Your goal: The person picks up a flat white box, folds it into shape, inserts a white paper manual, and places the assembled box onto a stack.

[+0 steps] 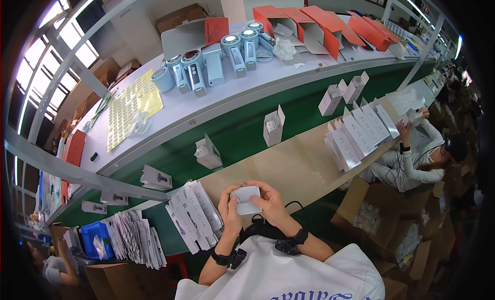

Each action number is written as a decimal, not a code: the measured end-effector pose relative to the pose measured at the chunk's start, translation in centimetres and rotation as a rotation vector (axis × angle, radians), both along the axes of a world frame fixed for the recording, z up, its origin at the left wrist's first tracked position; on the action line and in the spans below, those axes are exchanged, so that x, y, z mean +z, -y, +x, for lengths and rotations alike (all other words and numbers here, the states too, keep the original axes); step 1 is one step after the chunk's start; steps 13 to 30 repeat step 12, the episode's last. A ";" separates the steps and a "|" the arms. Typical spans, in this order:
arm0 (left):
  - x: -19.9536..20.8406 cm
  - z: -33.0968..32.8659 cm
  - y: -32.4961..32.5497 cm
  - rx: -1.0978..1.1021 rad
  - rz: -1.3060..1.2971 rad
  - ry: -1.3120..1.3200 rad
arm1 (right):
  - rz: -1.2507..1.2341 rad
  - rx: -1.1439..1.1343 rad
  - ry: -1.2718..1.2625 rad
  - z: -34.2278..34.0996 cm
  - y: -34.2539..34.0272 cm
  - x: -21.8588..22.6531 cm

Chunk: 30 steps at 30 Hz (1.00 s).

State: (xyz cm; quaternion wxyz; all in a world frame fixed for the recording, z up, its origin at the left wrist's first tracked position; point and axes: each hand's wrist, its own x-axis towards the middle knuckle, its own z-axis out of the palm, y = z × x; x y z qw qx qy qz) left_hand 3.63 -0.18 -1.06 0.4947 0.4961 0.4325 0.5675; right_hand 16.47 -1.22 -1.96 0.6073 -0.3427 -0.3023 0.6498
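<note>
In front of my chest I hold a small white carton (pixel 248 207) between both hands. My left hand (pixel 229 209) is closed around its left side, thumb on the near face. Around the right side wraps my right hand (pixel 271 203), its thumb pressing on the white panel. The panel faces up; what is inside the carton cannot be made out. Just left of my left hand, a row of flat white cartons (pixel 192 217) leans together on the work surface.
Open cartons such as one white box (pixel 273 127) stand along the green conveyor belt (pixel 242 145). Beyond it, a shelf holds light-blue handheld devices (pixel 214 65) and red boxes (pixel 322 24). At right sits a co-worker (pixel 420 150) beside cardboard boxes (pixel 371 207). A blue bin (pixel 96 240) is at left.
</note>
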 end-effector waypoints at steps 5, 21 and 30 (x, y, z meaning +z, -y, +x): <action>-0.3 0.1 0.0 -0.002 0.040 -0.023 | 0.011 0.080 0.015 0.5 -0.1 -0.5; -0.4 0.4 0.1 0.018 0.160 -0.109 | 0.007 0.040 -0.002 0.3 0.0 0.1; -0.4 0.4 0.1 0.018 0.160 -0.109 | 0.007 0.040 -0.002 0.3 0.0 0.1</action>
